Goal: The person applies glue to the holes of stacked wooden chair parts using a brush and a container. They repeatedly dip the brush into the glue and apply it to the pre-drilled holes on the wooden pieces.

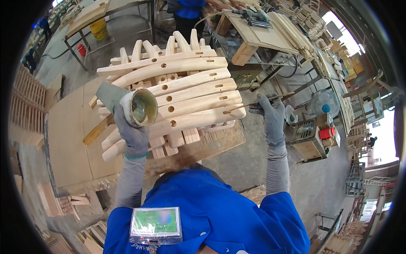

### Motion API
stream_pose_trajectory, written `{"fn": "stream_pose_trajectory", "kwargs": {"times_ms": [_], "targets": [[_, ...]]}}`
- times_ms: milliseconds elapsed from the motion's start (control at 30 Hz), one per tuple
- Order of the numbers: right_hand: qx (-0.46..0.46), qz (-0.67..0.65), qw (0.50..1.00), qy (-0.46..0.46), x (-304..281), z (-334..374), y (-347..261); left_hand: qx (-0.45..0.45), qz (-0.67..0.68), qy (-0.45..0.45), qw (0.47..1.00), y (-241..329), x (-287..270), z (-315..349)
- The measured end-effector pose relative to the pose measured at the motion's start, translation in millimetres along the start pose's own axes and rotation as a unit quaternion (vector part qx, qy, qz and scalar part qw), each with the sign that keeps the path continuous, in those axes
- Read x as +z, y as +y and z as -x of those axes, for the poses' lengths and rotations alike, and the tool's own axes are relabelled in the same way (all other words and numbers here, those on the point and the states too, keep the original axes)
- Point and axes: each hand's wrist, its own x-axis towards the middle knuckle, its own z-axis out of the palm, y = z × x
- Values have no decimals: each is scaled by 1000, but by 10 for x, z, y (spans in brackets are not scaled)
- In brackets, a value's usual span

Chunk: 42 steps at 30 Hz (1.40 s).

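Note:
Gray-gloved, my left hand [134, 137] is closed around a glue cup [145, 109]. Cloudy, yellowish liquid shows inside it, and a wide gray flat piece [109, 94] sticks out beside its rim. My right hand [273, 116], also gloved, pinches a thin stick [250, 104]. The stick's tip is at the slot near the right end of the closest curved wooden piece [198, 117]. Several such pale pieces lie side by side in a stack, each with a round hole and a slot. The cup hangs over the stack's left part and hides some of it.
The stack rests on a brown board-topped table [72, 139]. Right of it stand a fan [325, 103] and a red container [326, 133]. A workbench [258, 34] with a power tool is at the back, near another person in blue [189, 8]. A yellow bucket [98, 28] stands far left.

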Motion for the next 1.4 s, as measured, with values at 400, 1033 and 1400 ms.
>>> {"fn": "stream_pose_trajectory", "kwargs": {"times_ms": [400,1033,1400], "targets": [[-19,64,997,-39,244,-15,1,91,-230,22,969,-83,-116,-7],[3,162,982,-93,452,3,-142,142,-203,-76,966,-156,-267,-35],[-15,51,998,-33,117,285,-462,-26,14,-21,999,125,168,80]]}}
